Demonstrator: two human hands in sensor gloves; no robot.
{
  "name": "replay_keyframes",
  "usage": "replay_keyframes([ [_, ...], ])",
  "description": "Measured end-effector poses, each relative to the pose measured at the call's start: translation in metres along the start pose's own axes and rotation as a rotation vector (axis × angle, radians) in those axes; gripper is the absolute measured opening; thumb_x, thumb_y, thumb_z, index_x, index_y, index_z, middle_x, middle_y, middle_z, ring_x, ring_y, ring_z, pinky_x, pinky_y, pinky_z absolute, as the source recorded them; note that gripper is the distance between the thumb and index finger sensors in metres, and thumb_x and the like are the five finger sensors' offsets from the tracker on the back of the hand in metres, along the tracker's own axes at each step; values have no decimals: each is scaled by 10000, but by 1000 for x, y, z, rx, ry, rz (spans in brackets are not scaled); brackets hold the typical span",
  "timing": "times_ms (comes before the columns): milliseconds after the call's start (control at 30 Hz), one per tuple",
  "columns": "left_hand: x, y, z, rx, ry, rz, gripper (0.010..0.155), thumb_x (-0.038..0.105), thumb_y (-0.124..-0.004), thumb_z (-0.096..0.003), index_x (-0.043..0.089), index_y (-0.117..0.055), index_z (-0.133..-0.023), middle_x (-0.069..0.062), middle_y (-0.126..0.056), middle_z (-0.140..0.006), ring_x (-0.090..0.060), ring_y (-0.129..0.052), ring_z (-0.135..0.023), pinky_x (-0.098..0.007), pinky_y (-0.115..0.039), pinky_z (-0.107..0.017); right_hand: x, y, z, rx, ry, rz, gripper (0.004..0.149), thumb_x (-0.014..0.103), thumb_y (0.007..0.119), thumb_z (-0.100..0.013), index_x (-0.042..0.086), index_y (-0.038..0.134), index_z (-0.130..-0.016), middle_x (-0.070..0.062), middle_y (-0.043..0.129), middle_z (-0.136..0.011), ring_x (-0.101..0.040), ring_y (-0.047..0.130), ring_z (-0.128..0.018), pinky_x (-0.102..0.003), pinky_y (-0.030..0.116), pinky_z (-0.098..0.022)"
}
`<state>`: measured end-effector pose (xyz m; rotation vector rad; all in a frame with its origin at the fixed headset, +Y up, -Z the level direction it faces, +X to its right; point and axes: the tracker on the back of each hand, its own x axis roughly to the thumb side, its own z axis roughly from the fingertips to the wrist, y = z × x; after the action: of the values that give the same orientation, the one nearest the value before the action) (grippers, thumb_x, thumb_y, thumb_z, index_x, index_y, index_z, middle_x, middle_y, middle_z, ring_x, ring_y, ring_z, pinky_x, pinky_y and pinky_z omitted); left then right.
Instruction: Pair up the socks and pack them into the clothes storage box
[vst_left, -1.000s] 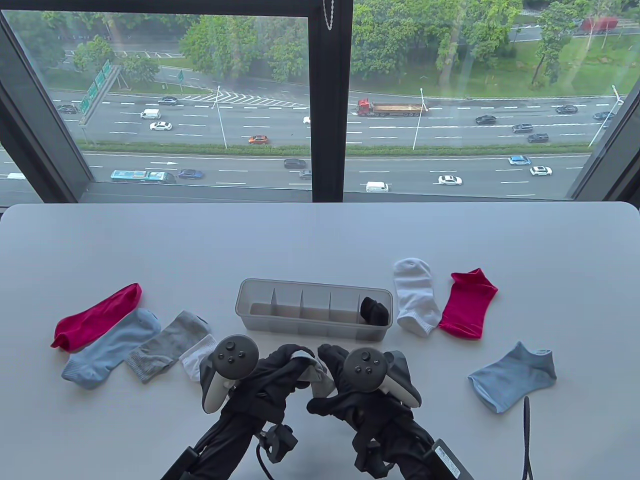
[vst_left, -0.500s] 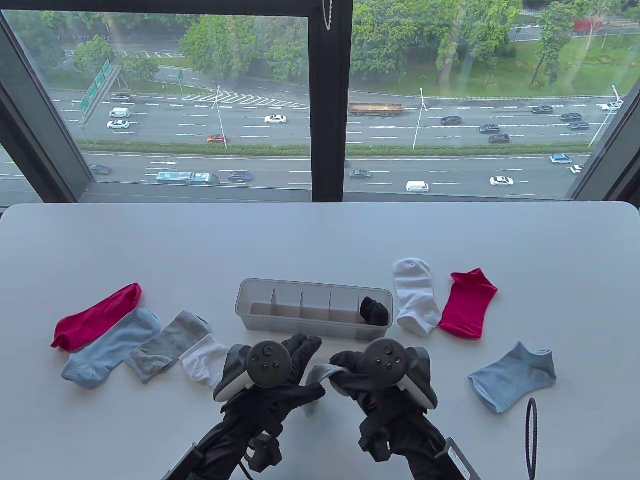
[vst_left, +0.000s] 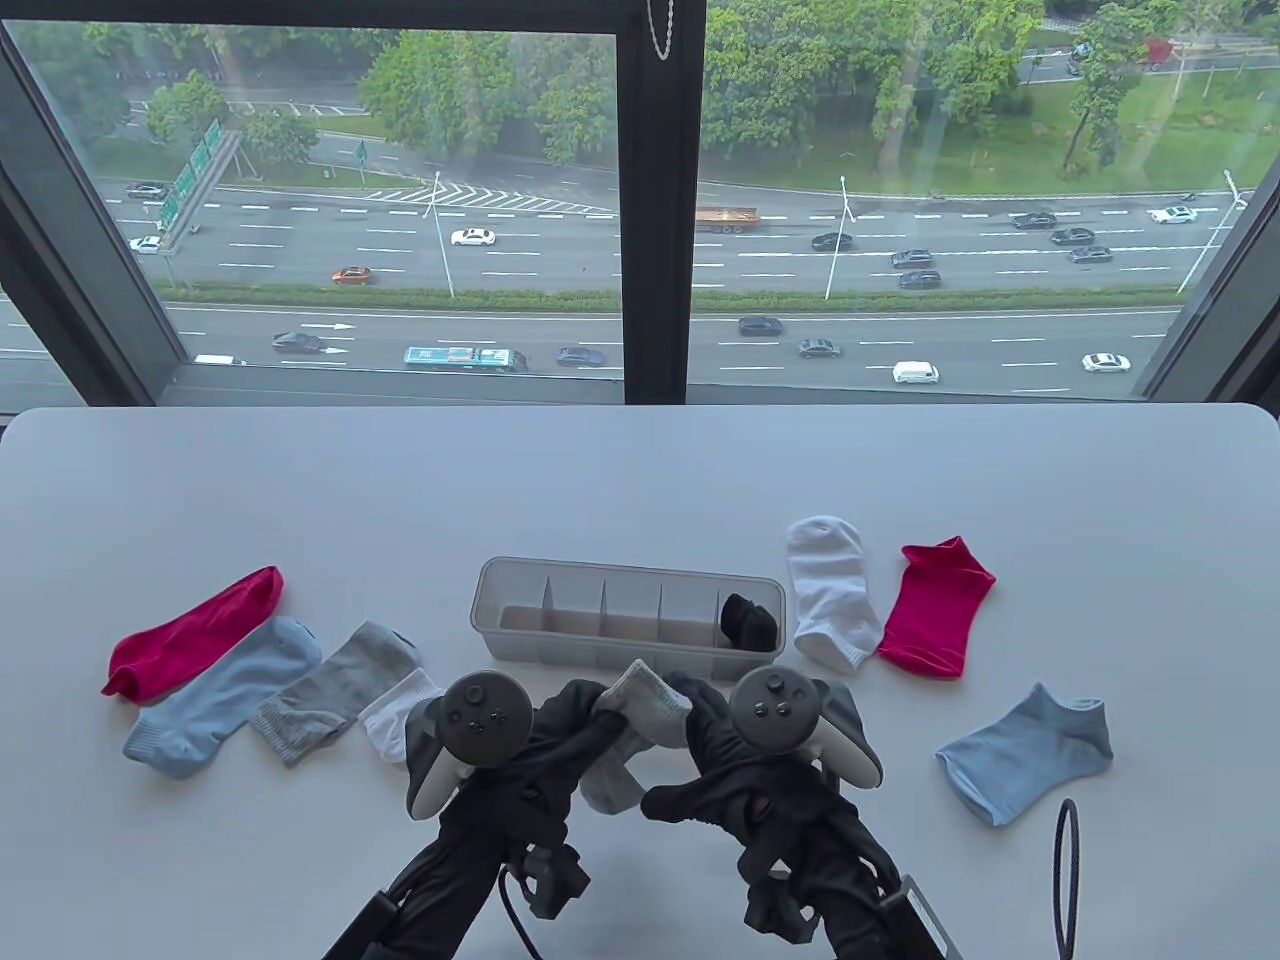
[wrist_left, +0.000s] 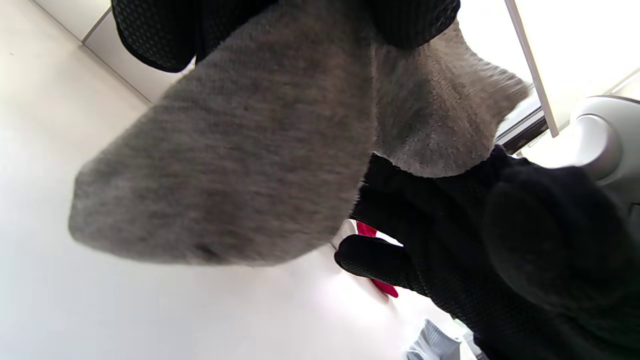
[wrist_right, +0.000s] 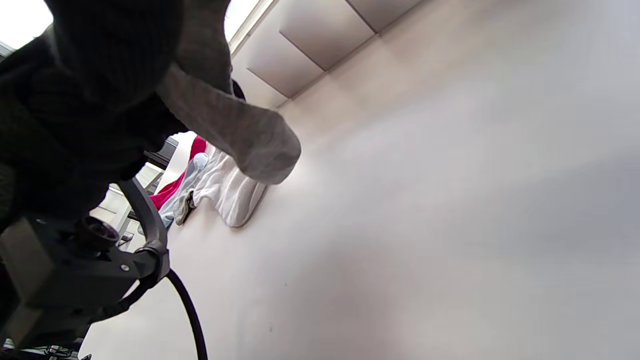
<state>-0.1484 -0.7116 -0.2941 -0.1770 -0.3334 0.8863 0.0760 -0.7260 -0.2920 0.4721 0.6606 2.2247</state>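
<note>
On the white table (vst_left: 640, 480) I see the clothes storage box (vst_left: 520, 640) just beyond my hands, a black sock pair (vst_left: 750, 620) in its rightmost compartment; loose socks lie at either side, a red sock (vst_left: 190, 630), light blue sock (vst_left: 225, 695), second grey sock (vst_left: 335, 690) and white sock (vst_left: 395, 715) to the left; nearest me, my left hand (vst_left: 560, 735) and right hand (vst_left: 720, 755) both pinch the grey sock (vst_left: 640, 710) between them above the tabletop, fingers curled round its top fold, its toe hanging down below the grips.
</note>
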Motion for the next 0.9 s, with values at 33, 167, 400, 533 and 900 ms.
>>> replay_keyframes([
  [33,-1,-1,0,-12,4,11,407,336,-638,-584,150,-791,-911,-179,-933,-893,-443,-935,-791,-650,-680,-673,0,-1,0,-111,15,-8,936,518,770,-447,347,96,-1074,-152,113,-1174,-439,219,-1079,-599,355,-798],
  [167,-5,-2,-2,-146,58,-5,481,355,-599,-596,178,-743,-1019,-255,-610,-1151,-576,-584,-1027,-741,-470,-734,-9,-18,10,-336,36,-215,407,443,677,-547,426,590,-945,20,708,-1059,-271,678,-1006,-471,584,-786],
  [400,7,-1,-3,-81,-35,194,397,319,-663,-581,111,-805,-887,-172,-907,-894,-427,-912,-798,-634,-700,-658,7,-27,21,-323,-65,-189,396,408,769,-480,290,771,-858,58,1026,-619,-156,1020,-589,-382,843,-547],
  [533,4,-13,-8,-300,68,114,406,292,-634,-594,62,-809,-879,-99,-1040,-641,-297,-1061,-531,-541,-847,-506,-10,-24,15,-321,100,-189,402,381,773,-483,174,819,-824,38,1043,-474,-171,1041,-463,-404,860,-470],
  [900,-1,-15,-6,-317,180,-375,662,301,-575,-610,117,-260,-1163,-219,-225,-1228,-520,-188,-1132,-739,-230,-772,-7,7,2,-187,255,370,679,496,604,-503,196,458,-1094,-213,498,-1166,-460,371,-1047,-651,410,-737],
])
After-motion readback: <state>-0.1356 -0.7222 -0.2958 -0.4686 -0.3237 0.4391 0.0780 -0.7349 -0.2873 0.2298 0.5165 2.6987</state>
